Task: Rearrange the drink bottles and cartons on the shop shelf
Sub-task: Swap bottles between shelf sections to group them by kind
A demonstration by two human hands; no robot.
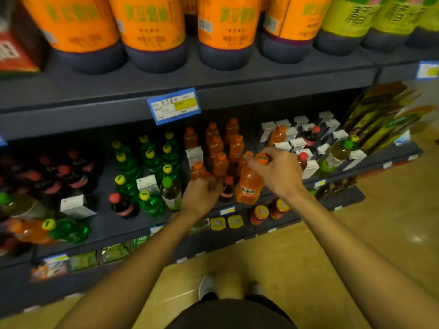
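Right hand (279,172) pinches orange bottle (248,184) by cap; left hand (202,193) grips another just left. Orange block forming behind hands; cartons (298,144), strays beyond unsorted.

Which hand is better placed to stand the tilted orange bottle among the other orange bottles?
The right hand: it already grips the tilted orange bottle near its cap, beside the orange row. The left hand holds another.

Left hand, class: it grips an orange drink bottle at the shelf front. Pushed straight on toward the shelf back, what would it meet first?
Probably the next orange-capped orange drink bottle standing just behind the one the left hand grips; depth is uncertain from this single view.
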